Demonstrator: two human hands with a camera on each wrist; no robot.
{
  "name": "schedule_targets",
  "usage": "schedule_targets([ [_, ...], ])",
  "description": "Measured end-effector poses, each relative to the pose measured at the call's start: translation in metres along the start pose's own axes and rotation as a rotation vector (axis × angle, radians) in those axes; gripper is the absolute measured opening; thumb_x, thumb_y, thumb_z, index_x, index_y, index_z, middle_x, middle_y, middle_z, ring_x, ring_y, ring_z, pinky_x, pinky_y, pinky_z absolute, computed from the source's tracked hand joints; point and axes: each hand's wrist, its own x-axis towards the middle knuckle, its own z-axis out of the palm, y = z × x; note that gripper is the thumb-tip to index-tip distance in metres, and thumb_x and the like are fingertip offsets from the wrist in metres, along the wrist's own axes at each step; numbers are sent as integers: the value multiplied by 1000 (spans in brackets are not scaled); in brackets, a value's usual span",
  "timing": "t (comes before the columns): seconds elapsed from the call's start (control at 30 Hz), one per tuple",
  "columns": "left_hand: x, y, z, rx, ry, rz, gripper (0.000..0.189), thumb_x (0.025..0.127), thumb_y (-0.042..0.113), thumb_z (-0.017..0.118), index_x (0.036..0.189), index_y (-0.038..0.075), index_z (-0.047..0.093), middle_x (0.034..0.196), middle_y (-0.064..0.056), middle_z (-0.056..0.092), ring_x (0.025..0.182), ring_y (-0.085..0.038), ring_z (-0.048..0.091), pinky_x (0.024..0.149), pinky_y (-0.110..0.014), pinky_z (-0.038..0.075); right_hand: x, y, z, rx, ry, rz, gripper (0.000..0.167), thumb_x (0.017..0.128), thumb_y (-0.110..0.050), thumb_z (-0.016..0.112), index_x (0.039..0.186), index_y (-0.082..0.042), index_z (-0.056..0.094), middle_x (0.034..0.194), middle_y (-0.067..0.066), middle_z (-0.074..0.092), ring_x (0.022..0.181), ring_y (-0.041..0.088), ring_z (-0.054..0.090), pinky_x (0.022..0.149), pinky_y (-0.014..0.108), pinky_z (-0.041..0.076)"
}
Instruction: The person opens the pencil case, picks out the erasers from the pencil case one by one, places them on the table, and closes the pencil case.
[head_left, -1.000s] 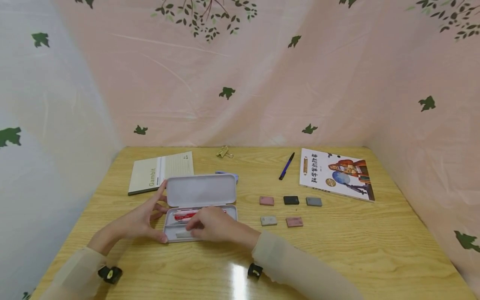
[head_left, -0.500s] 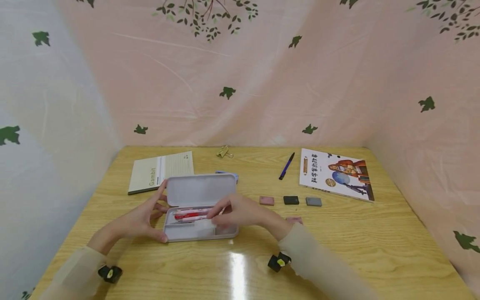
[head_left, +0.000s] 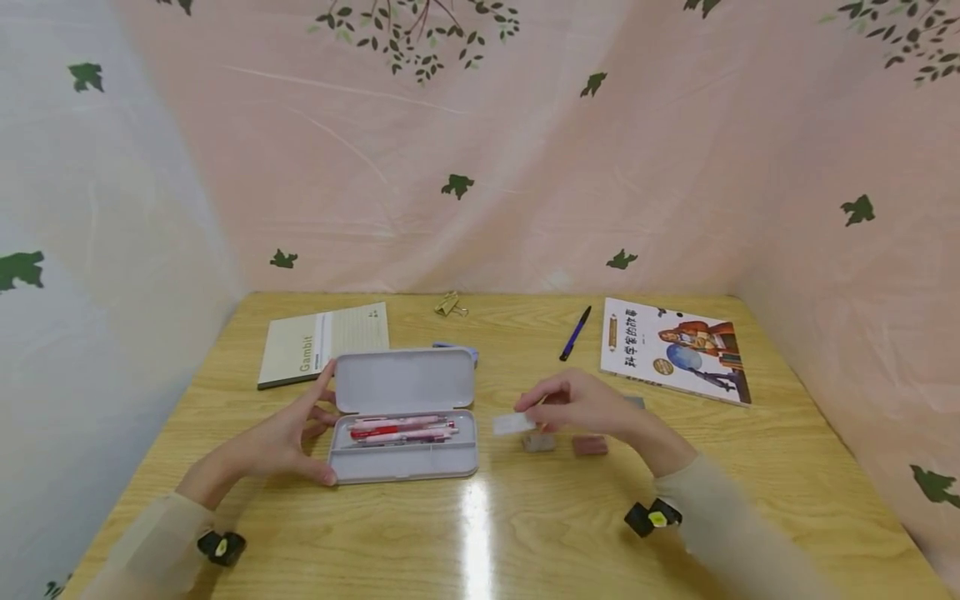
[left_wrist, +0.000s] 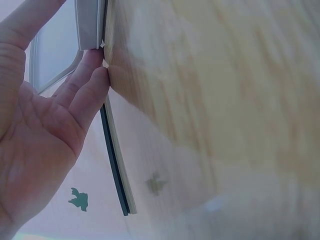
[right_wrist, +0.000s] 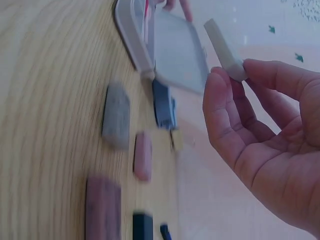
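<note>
A white pencil case (head_left: 457, 475) lies with its lid (head_left: 405, 382) raised; red and pink pens (head_left: 401, 429) lie in its rear compartment. My left hand (head_left: 281, 442) holds its left side, thumb at the front corner and index finger at the lid. My right hand (head_left: 588, 406) pinches a white eraser (right_wrist: 225, 50) between thumb and fingertips, raised above the table to the right of the case. Below it sit a light grey eraser (head_left: 538, 442) and a pink eraser (head_left: 590, 445). In the right wrist view, another pink eraser (right_wrist: 143, 156) and a black eraser (right_wrist: 143, 227) show; the hand hides them from the head view.
A grey eraser (head_left: 634, 402) peeks out behind the right hand. A notebook (head_left: 322, 346) lies at back left, a blue object (head_left: 467, 353) behind the lid. Farther back are a gold binder clip (head_left: 447, 304), a blue pen (head_left: 575, 333) and an illustrated book (head_left: 675, 350).
My right hand has lifted the white eraser out of the case's front compartment and moved it right, over the loose erasers. The left hand has stayed in place.
</note>
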Motion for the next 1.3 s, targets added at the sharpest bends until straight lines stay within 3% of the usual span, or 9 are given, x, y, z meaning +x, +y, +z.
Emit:
schedule_targets([
  [0.07,0,-1,0,-2,-1,6,146,69,29,96,160,35,-18,143,-17,36,128,-35,53,111,-54,35,-13,7,-11,22,-7,5,24,101,-14,64,119,-2,74,125,16,69,69,24,64,61,35,59],
  [0.2,1,-1,0,-2,0,10,146,69,29,96,160,35,-19,144,-17,36,127,-34,54,111,-55,36,-41,18,-31,6,29,52,25,103,-16,62,120,-3,73,119,16,70,67,27,61,59,37,57],
  [0.27,1,-2,0,-1,2,10,146,69,29,96,160,35,-19,144,-17,36,126,-34,54,111,-55,36,-54,25,-40,-43,79,82,24,102,-18,63,118,-4,74,111,14,71,83,29,67,72,38,61],
  [0.43,0,-2,-1,6,4,6,147,69,30,96,160,35,-19,144,-18,36,126,-34,54,111,-55,37,-83,41,-59,-30,120,167,28,102,-17,64,121,2,72,117,16,70,88,33,69,76,40,63],
  [0.63,-1,0,0,4,4,4,147,69,30,96,160,35,-19,143,-17,36,127,-35,53,111,-55,36,-106,66,-76,-5,115,247,30,102,-17,63,121,6,69,92,18,69,71,20,62,63,28,57],
  [0.7,-1,0,0,3,4,3,147,69,30,96,160,34,-19,143,-17,36,127,-34,53,111,-55,36,-112,75,-80,11,105,265,30,103,-16,62,121,7,68,88,18,67,69,17,58,60,25,53],
  [0.83,0,1,1,11,7,2,146,69,30,96,160,33,-19,144,-17,36,127,-34,53,111,-55,36,-121,87,-84,52,120,282,34,104,-15,60,126,10,63,93,16,67,74,16,61,62,26,57],
  [1.1,0,2,1,6,11,1,147,69,29,96,160,33,-19,144,-17,35,127,-35,53,111,-54,37,-126,92,-83,77,161,289,41,105,-18,59,134,10,55,96,18,63,80,20,62,66,31,60],
  [1.3,0,1,1,11,9,-1,147,69,31,96,160,33,-21,144,-18,36,127,-34,54,111,-54,37,-119,81,-79,-35,235,267,40,105,-21,59,132,8,58,99,18,64,78,22,63,64,29,58],
])
